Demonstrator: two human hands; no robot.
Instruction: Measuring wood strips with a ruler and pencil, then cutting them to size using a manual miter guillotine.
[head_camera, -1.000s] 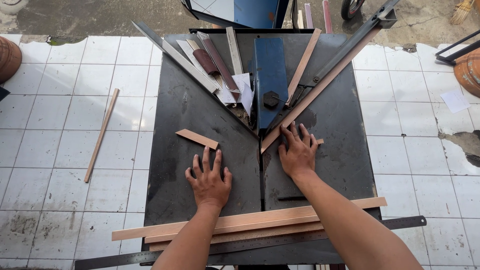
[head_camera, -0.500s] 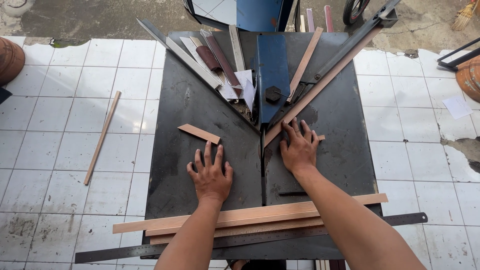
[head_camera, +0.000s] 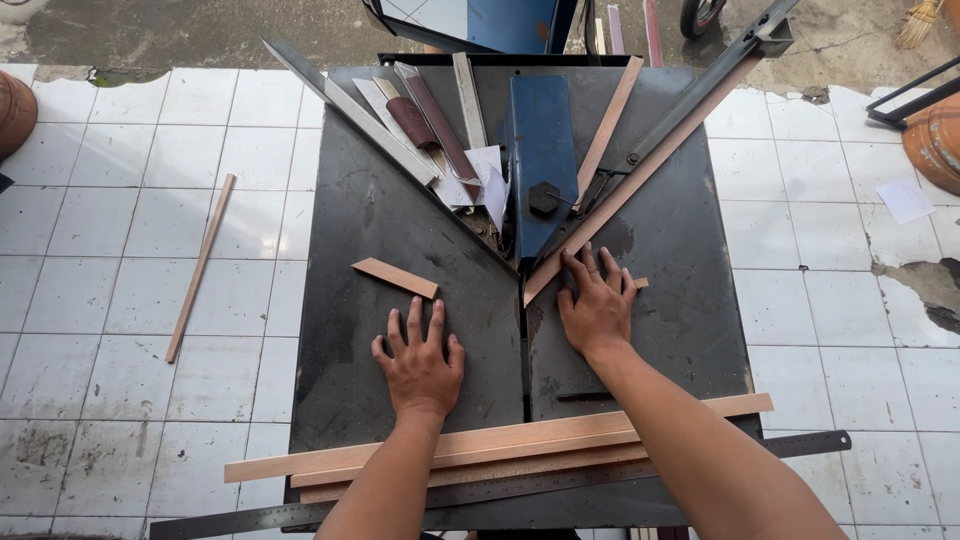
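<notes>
**Head view: both hands flat on the saw tabletop**

My left hand (head_camera: 420, 362) lies palm down on the dark metal tabletop (head_camera: 350, 380), fingers spread, holding nothing; a short cut wood piece (head_camera: 395, 277) sits just beyond the fingertips, apart from them. My right hand (head_camera: 597, 305) presses a long wood strip (head_camera: 640, 175) against the angled metal fence (head_camera: 700, 85) (fingers splayed over it, not wrapped). Stacked wood strips (head_camera: 500, 445) and a steel ruler (head_camera: 800, 443) lie at the near edge.

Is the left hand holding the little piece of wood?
No, the left hand lies flat and open on the dark metal table, and the small wood piece sits apart, just beyond its fingertips.
</notes>
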